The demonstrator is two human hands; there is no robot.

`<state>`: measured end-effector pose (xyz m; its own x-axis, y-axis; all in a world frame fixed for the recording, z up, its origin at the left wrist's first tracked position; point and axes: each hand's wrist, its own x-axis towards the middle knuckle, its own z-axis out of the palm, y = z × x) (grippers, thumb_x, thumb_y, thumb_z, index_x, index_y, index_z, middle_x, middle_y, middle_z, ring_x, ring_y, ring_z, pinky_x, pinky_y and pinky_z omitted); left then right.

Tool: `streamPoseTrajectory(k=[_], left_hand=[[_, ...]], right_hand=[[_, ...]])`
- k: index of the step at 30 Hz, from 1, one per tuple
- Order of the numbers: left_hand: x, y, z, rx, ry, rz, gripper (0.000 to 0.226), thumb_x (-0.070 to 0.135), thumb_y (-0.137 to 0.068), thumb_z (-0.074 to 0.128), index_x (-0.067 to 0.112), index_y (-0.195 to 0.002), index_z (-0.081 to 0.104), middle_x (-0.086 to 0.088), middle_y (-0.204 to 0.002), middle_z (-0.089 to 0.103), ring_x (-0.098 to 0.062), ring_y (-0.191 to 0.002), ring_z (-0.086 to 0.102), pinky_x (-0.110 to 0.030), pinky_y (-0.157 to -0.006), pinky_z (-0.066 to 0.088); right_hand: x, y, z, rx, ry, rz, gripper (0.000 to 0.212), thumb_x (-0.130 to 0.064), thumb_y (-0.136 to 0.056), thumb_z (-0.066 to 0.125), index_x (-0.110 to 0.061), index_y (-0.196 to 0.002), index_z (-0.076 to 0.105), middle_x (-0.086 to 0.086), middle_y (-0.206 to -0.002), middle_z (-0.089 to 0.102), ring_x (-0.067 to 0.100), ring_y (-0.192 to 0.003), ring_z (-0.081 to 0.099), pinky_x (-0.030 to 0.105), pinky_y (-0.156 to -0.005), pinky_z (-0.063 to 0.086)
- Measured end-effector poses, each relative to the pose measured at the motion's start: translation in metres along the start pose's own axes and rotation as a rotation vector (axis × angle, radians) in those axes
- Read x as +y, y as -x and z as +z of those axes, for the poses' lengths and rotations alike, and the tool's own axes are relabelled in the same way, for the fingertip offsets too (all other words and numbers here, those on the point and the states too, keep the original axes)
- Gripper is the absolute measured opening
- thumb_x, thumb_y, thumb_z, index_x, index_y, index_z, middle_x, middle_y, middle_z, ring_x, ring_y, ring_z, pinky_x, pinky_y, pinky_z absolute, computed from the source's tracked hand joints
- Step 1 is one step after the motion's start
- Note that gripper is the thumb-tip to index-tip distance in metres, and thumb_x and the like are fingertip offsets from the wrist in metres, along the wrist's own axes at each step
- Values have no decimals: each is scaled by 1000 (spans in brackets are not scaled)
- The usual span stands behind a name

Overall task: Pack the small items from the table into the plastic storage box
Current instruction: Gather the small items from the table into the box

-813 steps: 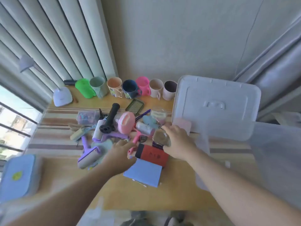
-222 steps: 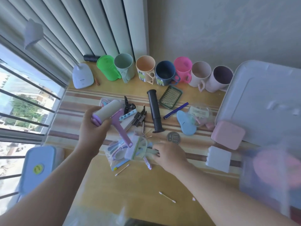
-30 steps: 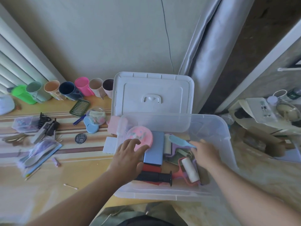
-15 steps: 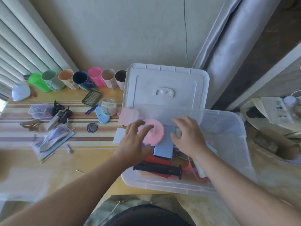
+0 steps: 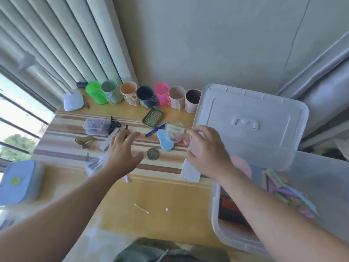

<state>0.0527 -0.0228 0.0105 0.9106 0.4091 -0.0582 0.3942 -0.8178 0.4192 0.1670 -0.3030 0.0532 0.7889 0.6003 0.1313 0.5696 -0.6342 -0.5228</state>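
The clear plastic storage box (image 5: 215, 214) stands at the right with a pink disc (image 5: 242, 165), purple lint rollers (image 5: 283, 190) and a red notebook (image 5: 226, 203) inside. Its white lid (image 5: 245, 120) leans behind it. My right hand (image 5: 205, 152) hovers with fingers apart over a pink case (image 5: 194, 148), beside a white block (image 5: 189, 172). My left hand (image 5: 122, 152) is spread open above the striped cloth, next to a clear bag of items (image 5: 94, 164). Between the hands lie a dark round disc (image 5: 153, 153), a blue oval piece (image 5: 165, 141) and a clear round container (image 5: 174, 130).
A row of coloured cups (image 5: 147, 96) lines the wall. A green soap dish (image 5: 153, 115), purple razor (image 5: 155, 129), small clear box (image 5: 94, 125), black clips (image 5: 113, 124) and cotton swab (image 5: 141, 208) lie on the table. A white lamp base (image 5: 72, 100) and a blue-lidded box (image 5: 17, 181) sit left.
Both hands have come out of the storage box and moved left over the table. The view has swung left with them. Neither hand holds anything now.
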Motion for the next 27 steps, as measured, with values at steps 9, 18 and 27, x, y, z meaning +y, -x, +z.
streamPoseTrajectory(k=[9,18,27], left_hand=[[-211,-2,-11,-307,-102,-240,74,50,-77,69,33,-145,45,-5,-145,45,-32,-135,36,-46,-114,32],[-231,8,43,-345,-191,-133,84,58,-66,79,49,-136,34,9,-137,44,-26,-124,49,-44,-90,52],[-223,-35,13,-433,-103,-23,38,36,-61,59,27,-98,55,0,-77,65,-32,-83,62,-36,-63,47]], right_hand=[[-100,-66,182,-502,32,107,63,-32,-90,64,-28,-150,45,-1,-145,43,27,-133,40,44,-103,45],[-127,-88,258,-701,78,160,66,-41,-91,66,-35,-149,34,1,-147,35,30,-133,35,45,-105,44],[-142,-103,274,-626,326,-105,92,-39,-77,83,-41,-149,25,4,-159,20,39,-142,26,63,-113,31]])
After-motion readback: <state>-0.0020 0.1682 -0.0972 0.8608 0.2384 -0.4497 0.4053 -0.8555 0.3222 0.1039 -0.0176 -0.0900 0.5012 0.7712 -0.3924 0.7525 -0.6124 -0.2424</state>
